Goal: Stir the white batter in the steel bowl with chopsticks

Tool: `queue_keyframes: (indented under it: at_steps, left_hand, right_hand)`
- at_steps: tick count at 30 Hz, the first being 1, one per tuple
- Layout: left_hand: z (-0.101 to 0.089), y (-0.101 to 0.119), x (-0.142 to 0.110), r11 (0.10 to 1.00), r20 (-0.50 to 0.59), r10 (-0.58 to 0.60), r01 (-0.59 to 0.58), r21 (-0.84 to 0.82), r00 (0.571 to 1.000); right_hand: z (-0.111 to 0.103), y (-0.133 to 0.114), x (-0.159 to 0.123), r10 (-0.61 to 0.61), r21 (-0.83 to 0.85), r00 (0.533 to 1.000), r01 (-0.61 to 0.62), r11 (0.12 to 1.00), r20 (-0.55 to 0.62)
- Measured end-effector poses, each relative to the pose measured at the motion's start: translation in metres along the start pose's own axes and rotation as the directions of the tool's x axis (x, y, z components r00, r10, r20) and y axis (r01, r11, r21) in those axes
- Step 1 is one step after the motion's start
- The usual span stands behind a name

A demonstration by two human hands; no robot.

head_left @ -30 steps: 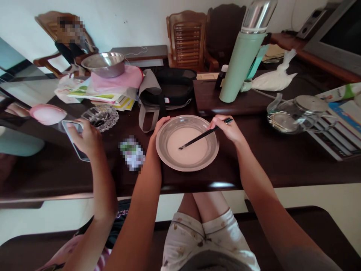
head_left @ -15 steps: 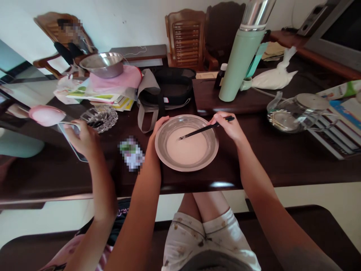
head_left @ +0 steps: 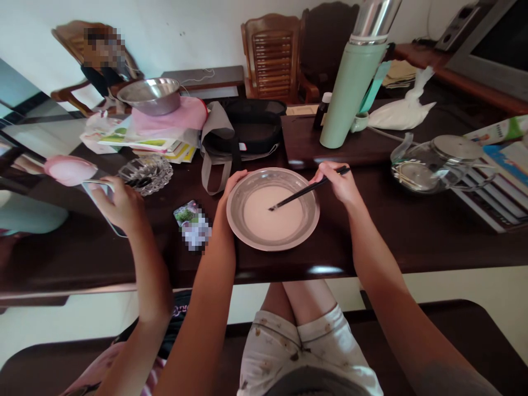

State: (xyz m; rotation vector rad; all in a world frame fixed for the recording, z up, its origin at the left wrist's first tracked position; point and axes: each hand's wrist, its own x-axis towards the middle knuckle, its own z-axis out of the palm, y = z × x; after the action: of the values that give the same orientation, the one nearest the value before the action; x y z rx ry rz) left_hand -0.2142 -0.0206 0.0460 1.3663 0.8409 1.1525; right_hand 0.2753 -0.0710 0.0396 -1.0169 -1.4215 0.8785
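Note:
A steel bowl [head_left: 239,223] of pale, smooth batter [head_left: 274,214] sits on the dark wooden table [head_left: 412,231] in front of me. My left hand [head_left: 227,201] grips the bowl's left rim. My right hand [head_left: 337,183] is closed on dark chopsticks [head_left: 305,191] whose tips dip into the batter right of centre.
Another person's hand [head_left: 119,206] at the left holds a phone beside a glass ashtray [head_left: 146,174]. A card [head_left: 192,224] lies left of the bowl. Behind stand a green thermos [head_left: 350,93], a black bag [head_left: 251,129], books with a steel bowl [head_left: 150,94], and a glass pot [head_left: 433,165] at right.
The chopstick tips have swung around in the batter, from left-centre up and then to the right. My right hand shifted slightly right. My left hand kept its hold on the rim.

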Motion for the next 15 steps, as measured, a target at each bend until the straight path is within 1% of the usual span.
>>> queue_keyframes:
  at_steps: [1,3,5,6,7,8,9,11,12,14,15]
  left_hand:
    - [0.002,0.001,-0.001,1.000,-0.020,0.021,-0.021,0.021,1.000]
    - [0.008,0.005,-0.002,0.997,-0.031,0.048,-0.046,0.058,0.998]
    - [0.015,0.008,-0.003,0.997,0.016,0.044,-0.045,0.064,0.999]
    - [0.019,0.010,-0.003,0.997,0.051,0.045,-0.049,0.066,0.998]
    - [0.022,0.011,-0.003,0.996,0.081,0.058,-0.063,0.066,0.995]
    - [0.025,0.012,-0.003,0.994,0.096,0.082,-0.089,0.068,0.992]
    - [0.027,0.013,-0.003,0.989,0.085,0.121,-0.128,0.073,0.989]
    - [0.026,0.012,-0.003,0.969,-0.005,0.218,-0.216,0.118,0.976]
    - [0.024,0.010,-0.003,0.957,-0.063,0.260,-0.249,0.152,0.963]
    - [0.018,0.006,-0.003,0.939,-0.149,0.307,-0.274,0.208,0.940]
    - [0.015,0.004,-0.004,0.941,-0.164,0.300,-0.263,0.213,0.940]
  right_hand:
    - [0.000,0.000,0.000,0.004,0.010,1.000,-0.004,1.000,0.016]
    - [0.002,-0.001,-0.001,0.020,0.004,0.995,-0.021,1.000,0.094]
    - [0.005,-0.002,-0.001,0.033,-0.018,0.986,-0.030,0.999,0.164]
    - [0.005,-0.002,-0.001,0.036,-0.027,0.985,-0.031,0.999,0.171]
    - [0.005,-0.002,-0.001,0.033,-0.032,0.987,-0.028,0.999,0.154]
    - [0.004,-0.002,-0.001,0.026,-0.033,0.993,-0.022,0.999,0.119]
    - [0.003,-0.001,0.000,0.017,-0.029,0.997,-0.015,0.999,0.074]
    - [0.001,0.001,0.000,-0.002,-0.004,1.000,0.002,1.000,0.005]
    - [0.000,0.001,0.000,-0.006,0.014,1.000,0.005,1.000,0.008]
    - [0.001,0.001,0.000,-0.001,0.023,0.998,-0.001,1.000,0.063]
    - [0.002,0.000,-0.001,0.005,0.011,0.995,-0.006,1.000,0.102]
